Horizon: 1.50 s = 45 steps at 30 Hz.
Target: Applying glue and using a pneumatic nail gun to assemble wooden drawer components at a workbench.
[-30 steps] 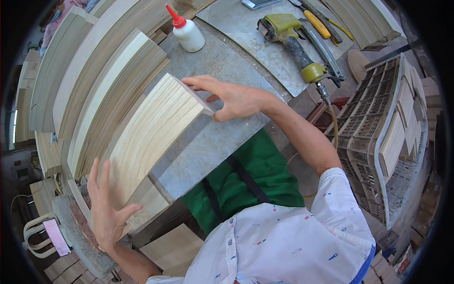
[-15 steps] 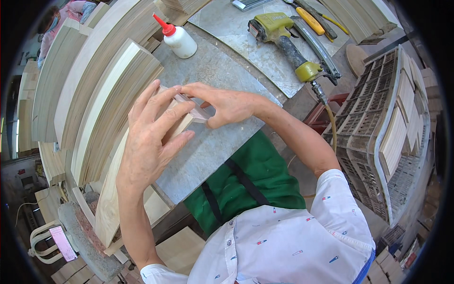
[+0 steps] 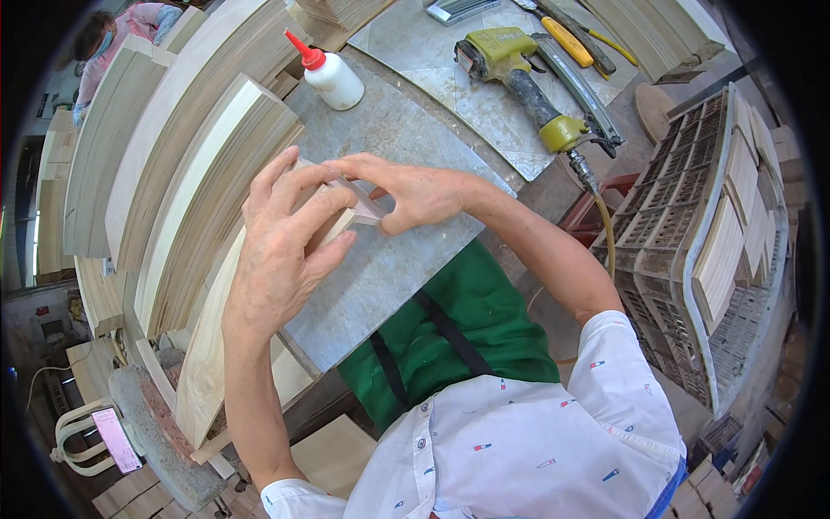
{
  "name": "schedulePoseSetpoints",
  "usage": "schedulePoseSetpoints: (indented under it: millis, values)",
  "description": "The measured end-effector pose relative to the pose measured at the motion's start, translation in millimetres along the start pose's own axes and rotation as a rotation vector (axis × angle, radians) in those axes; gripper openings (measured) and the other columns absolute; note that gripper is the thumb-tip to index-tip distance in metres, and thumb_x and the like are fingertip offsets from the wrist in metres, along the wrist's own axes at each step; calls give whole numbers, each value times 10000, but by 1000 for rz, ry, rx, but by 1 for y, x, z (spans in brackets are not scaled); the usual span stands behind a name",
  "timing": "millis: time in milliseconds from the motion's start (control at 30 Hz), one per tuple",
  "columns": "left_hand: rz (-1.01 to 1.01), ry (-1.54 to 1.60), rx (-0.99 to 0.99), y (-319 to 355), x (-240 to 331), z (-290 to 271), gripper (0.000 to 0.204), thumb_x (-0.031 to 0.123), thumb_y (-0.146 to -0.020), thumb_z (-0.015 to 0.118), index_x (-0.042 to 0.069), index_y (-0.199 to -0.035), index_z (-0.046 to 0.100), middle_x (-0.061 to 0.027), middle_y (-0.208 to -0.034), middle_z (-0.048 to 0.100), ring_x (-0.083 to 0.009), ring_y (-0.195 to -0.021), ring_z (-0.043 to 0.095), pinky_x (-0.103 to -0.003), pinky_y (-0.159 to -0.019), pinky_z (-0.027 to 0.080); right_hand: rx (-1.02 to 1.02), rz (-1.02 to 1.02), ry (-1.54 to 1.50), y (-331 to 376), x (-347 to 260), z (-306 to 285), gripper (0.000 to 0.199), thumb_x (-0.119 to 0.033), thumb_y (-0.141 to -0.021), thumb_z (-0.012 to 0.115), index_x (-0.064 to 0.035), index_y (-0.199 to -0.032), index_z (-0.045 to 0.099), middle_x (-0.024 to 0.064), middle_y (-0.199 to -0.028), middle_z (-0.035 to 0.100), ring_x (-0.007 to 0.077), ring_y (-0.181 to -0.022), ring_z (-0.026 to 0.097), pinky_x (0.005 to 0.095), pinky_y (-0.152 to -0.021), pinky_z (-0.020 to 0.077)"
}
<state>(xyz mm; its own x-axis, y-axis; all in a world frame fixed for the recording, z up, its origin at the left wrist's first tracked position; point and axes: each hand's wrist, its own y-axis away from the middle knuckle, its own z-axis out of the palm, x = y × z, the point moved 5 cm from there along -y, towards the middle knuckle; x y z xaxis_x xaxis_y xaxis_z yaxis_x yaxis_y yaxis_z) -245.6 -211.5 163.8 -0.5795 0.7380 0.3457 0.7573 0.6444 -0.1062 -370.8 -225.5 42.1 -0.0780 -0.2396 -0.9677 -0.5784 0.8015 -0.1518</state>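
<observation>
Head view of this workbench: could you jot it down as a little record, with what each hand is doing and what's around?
Left hand: spans the far end of a pale board, fingers and thumb on opposite sides
Right hand: thumb and fingers at a small wood piece at that end; whether it is fixed, I can't tell
Bottle: white, red tip, on the grey tabletop
Power tool: yellow-green, lying down, hose attached
Left side: stacked boards
Right side: crate holding wood pieces

A white short-sleeved shirt (image 3: 562,454) with small red-and-blue prints (image 3: 482,447) tops a green garment (image 3: 506,333) with black straps (image 3: 451,331).
</observation>
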Motion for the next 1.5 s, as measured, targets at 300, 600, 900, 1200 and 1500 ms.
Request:
schedulePoseSetpoints:
  millis: [300, 600, 900, 1200, 1500]
  values:
    - [9, 8, 11, -2, 0, 3, 301, 92, -696, 714, 148, -981, 636, -33, -1199, 551, -362, -1293, 364, -507, -1048, 316, 8, -33, 44, -1, 4, -2, 926, -94, -660, 634, -41, -1475, 199, 154, -1420, 305, 273, -1185, 440, 345, -910, 448]
    - [26, -18, 17, -1, -3, 3, 256, 104, -716, 689, 95, -963, 621, -61, -1169, 548, -342, -1308, 352, -470, -1051, 330, 197, 93, 344, 26, -32, -58, 700, -183, -766, 676, -32, -1386, 387, 166, -1294, 506, 271, -1176, 512, 361, -952, 454]
    - [96, -49, 99, 2, -2, 2, 271, 112, -727, 698, 107, -988, 623, -50, -1141, 555, -357, -1263, 389, -502, -1024, 339, 678, 273, 770, 76, -44, -117, 436, -268, -844, 615, 40, -1150, 577, 225, -1040, 642, 359, -983, 616, 408, -850, 484]
    - [122, -78, 155, 3, 0, 4, 282, 92, -701, 710, 94, -976, 644, -57, -1127, 587, -372, -1241, 431, -511, -1011, 371, 681, 560, 1109, 81, -19, -142, 382, -210, -842, 612, 3, -1155, 573, 213, -1108, 591, 341, -1059, 567, 416, -895, 458]
    - [143, -111, 214, 1, 4, 4, 277, 54, -671, 704, 66, -944, 656, -62, -1089, 625, -374, -1207, 478, -492, -1001, 394, 781, 731, 1211, 90, 7, -167, 496, -180, -797, 616, 66, -1181, 422, 337, -1043, 541, 457, -953, 599, 480, -814, 501]
